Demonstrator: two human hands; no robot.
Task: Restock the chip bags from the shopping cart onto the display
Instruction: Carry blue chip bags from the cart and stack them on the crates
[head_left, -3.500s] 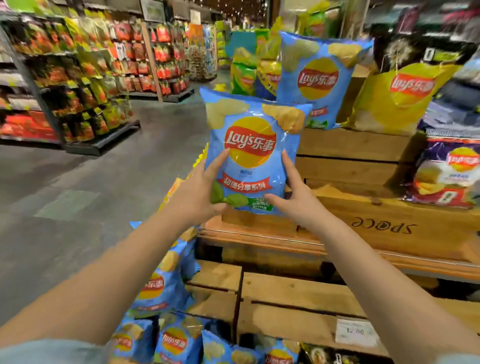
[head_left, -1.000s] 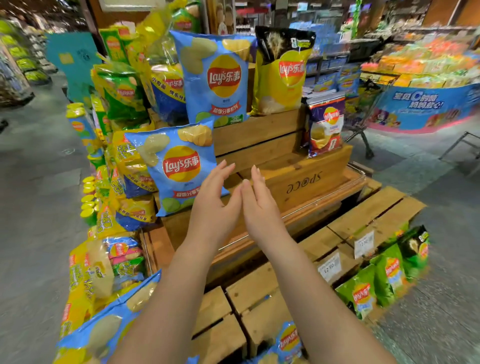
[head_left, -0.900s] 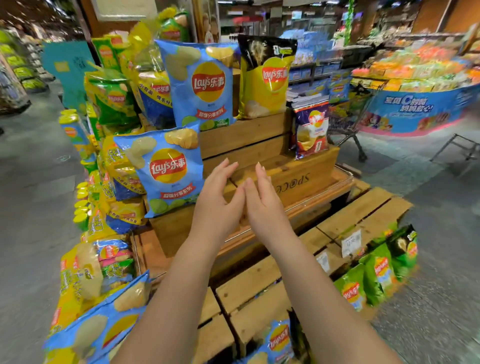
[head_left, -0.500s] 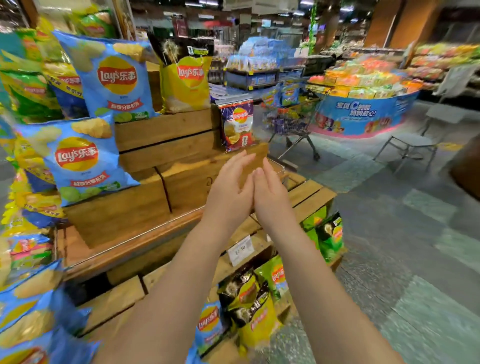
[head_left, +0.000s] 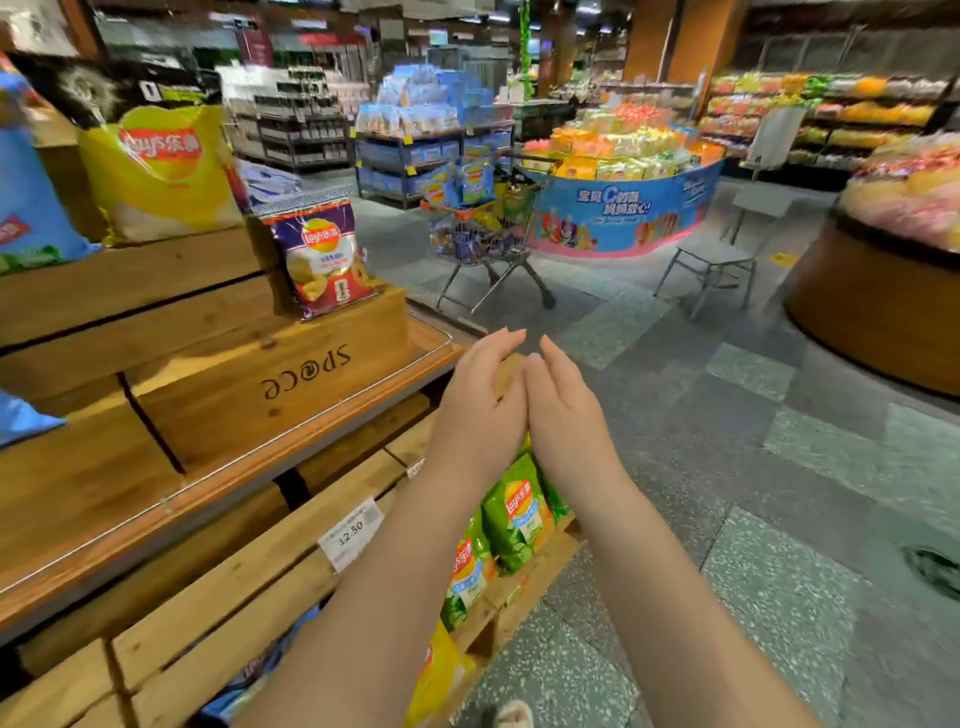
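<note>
Left hand (head_left: 480, 410) and right hand (head_left: 563, 415) are held together, fingers straight, empty; far off, the shopping cart (head_left: 485, 234) is seen, its chip bags (head_left: 460, 184) upright.

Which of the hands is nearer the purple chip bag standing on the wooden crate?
Left. The left hand is below and right of the purple chip bag, on the display side. The right hand touches it on the aisle side, farther off. Neither touches the bag.

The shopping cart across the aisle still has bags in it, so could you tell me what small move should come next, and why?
Probably step toward the shopping cart and reach for a chip bag. The left hand and right hand are both empty, held together in front, and the cart stands out of reach across the floor, still loaded.
</note>
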